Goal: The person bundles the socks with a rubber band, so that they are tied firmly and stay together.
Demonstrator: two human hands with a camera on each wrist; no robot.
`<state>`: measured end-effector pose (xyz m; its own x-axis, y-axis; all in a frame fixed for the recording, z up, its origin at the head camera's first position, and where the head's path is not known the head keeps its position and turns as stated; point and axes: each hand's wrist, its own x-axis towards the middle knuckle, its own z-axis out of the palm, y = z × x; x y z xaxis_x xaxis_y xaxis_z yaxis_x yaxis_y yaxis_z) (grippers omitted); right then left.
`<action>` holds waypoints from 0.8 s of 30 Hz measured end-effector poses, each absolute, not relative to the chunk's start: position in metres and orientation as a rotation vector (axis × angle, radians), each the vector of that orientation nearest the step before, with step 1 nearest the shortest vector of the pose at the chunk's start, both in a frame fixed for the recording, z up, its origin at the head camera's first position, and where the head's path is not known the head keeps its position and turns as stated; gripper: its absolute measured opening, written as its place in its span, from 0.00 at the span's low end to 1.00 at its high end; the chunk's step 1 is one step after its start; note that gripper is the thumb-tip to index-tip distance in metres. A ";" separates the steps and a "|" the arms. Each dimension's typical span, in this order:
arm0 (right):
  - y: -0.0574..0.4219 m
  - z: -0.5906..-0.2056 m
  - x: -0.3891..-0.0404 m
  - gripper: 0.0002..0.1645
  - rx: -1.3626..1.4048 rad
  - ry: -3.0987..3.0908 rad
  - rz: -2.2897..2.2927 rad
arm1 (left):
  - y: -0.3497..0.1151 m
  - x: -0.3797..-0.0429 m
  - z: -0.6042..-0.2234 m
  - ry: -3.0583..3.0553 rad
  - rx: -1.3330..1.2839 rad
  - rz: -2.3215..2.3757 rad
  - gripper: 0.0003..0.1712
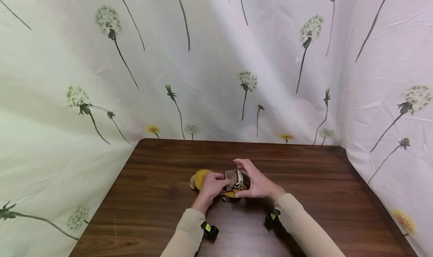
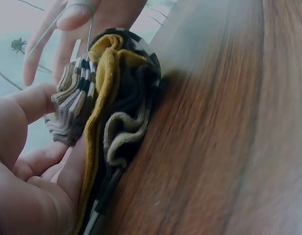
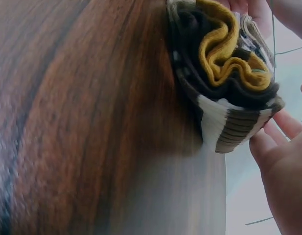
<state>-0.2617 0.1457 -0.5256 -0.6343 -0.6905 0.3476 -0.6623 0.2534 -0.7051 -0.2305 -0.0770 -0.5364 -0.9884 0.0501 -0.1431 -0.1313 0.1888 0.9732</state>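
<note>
A bundle of folded socks lies on the table, with a yellow sock [image 1: 200, 177] at its left end. My left hand [image 1: 212, 185] grips the bundle, its thumb lying on top over a beige-grey ribbed sock [image 2: 67, 107]. At the other end my right hand [image 1: 258, 183] spreads its thumb and fingers wide. A thin elastic band [image 2: 91, 29] is stretched between them and passes beside the ribbed sock. Black, yellow and striped folds show in the right wrist view, where the striped sock [image 3: 234, 127] faces outward. Part of the band is hidden behind the folds.
The dark wooden table [image 1: 152, 208] spreads around the socks on every side. White cloth [image 1: 216, 80] printed with dandelions hangs behind it and along the sides. Each wrist carries a small black camera [image 1: 209, 230].
</note>
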 end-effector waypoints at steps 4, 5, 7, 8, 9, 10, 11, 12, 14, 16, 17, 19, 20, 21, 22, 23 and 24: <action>0.146 -0.525 -0.261 0.66 -1.331 2.478 -1.332 | -0.074 -0.228 -0.536 2.289 -0.134 1.953 0.13; 0.146 -0.524 -0.261 0.66 -1.332 2.490 -1.316 | -0.073 -0.227 -0.535 2.281 -0.135 1.964 0.15; 0.146 -0.523 -0.259 0.65 -1.319 2.521 -1.279 | -0.072 -0.225 -0.534 2.260 -0.135 1.977 0.19; 0.146 -0.523 -0.259 0.65 -1.311 2.533 -1.264 | -0.071 -0.224 -0.533 2.258 -0.129 1.978 0.20; 0.146 -0.522 -0.258 0.65 -1.302 2.542 -1.251 | -0.070 -0.223 -0.532 2.258 -0.119 1.978 0.20; 0.146 -0.522 -0.258 0.66 -1.295 2.552 -1.237 | -0.070 -0.223 -0.531 2.252 -0.120 1.979 0.21; 0.146 -0.521 -0.258 0.66 -1.285 2.561 -1.224 | -0.070 -0.222 -0.531 2.256 -0.111 1.976 0.21; 0.146 -0.520 -0.258 0.66 -1.278 2.571 -1.210 | -0.069 -0.222 -0.530 2.251 -0.108 1.979 0.21; 0.146 -0.520 -0.258 0.66 -1.280 2.588 -1.177 | -0.069 -0.222 -0.530 2.258 -0.103 1.976 0.22; 0.146 -0.519 -0.258 0.66 -1.292 2.605 -1.145 | -0.069 -0.222 -0.529 2.268 -0.092 1.966 0.22; 0.147 -0.519 -0.258 0.66 -1.301 2.613 -1.133 | -0.069 -0.222 -0.529 2.280 -0.078 1.960 0.22; 0.147 -0.518 -0.258 0.67 -1.314 2.619 -1.123 | -0.068 -0.222 -0.528 2.298 -0.057 1.946 0.22; 0.148 -0.518 -0.258 0.66 -1.318 2.620 -1.122 | -0.068 -0.222 -0.528 2.307 -0.046 1.938 0.23; 0.148 -0.517 -0.258 0.66 -1.323 2.621 -1.120 | -0.068 -0.222 -0.527 2.313 -0.032 1.935 0.23; 0.149 -0.517 -0.258 0.66 -1.327 2.621 -1.119 | -0.068 -0.222 -0.527 2.321 -0.017 1.930 0.23; 0.149 -0.516 -0.258 0.66 -1.332 2.623 -1.112 | -0.068 -0.222 -0.527 2.324 -0.011 1.926 0.23; 0.149 -0.516 -0.257 0.66 -1.335 2.625 -1.108 | -0.068 -0.222 -0.527 2.323 -0.006 1.924 0.23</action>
